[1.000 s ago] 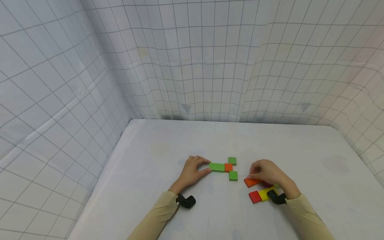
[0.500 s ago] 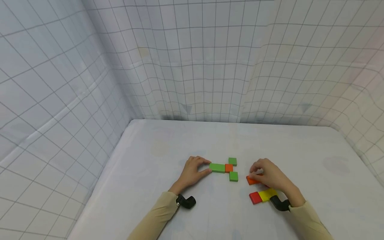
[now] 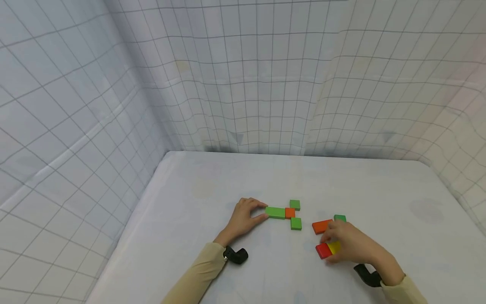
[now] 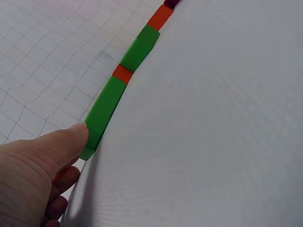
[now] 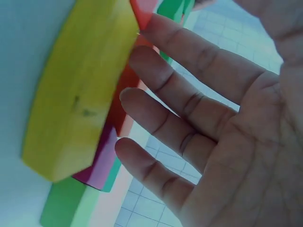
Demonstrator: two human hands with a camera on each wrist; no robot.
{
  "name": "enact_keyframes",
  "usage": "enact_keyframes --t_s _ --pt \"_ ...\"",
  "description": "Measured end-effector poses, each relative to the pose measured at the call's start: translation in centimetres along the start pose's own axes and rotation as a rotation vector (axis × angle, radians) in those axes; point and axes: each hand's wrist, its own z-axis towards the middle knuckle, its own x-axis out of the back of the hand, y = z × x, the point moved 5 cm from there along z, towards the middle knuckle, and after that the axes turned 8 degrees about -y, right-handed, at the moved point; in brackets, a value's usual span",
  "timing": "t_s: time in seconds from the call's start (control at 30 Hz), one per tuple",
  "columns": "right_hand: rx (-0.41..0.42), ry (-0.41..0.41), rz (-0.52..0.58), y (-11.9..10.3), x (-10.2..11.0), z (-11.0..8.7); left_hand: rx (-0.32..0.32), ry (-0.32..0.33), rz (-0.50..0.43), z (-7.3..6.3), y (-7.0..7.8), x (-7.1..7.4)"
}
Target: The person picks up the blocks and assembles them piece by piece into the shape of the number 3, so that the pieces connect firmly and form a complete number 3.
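At the left end of a long light-green block, my left hand pinches its corners between thumb and fingers; the left wrist view shows the thumb on the block's side. An orange square block adjoins its right end, with small green squares at that block's upper and lower right. My right hand hovers with extended fingers over a red block and a yellow block, thumb and fingers on opposite sides. Much of the yellow block is hidden in the head view.
Just beyond the right hand lie an orange block and a darker green block. A purple block shows beside the yellow one in the right wrist view. White table cloth and checked curtains surround the work.
My right hand has left the orange block and moved down toward me, over the red and yellow blocks. The orange block was shifted slightly right and away. My left hand keeps its place.
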Motion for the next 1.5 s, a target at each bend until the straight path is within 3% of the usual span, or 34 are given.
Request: enact_keyframes --t_s 0.3,0.63,1.07,1.27,1.5 --pt "0.045 0.017 -0.013 -0.5 -0.5 0.7 0.006 -0.005 -0.004 -0.1 0.0 0.0" --pt "0.0 0.121 -0.029 -1.4 -1.3 2.1 -0.002 -0.002 0.008 -0.1 0.0 0.0" --pt "-0.056 0.139 -0.082 -2.0 -1.1 2.0 0.01 -0.01 0.0 0.0 -0.1 0.0" --pt "-0.039 0.19 -0.074 -2.4 -1.3 2.6 0.012 -0.011 -0.003 0.1 -0.1 0.0" --pt "-0.076 0.221 -0.079 -2.7 -1.5 3.4 0.012 -0.01 -0.008 0.1 -0.1 -0.1"
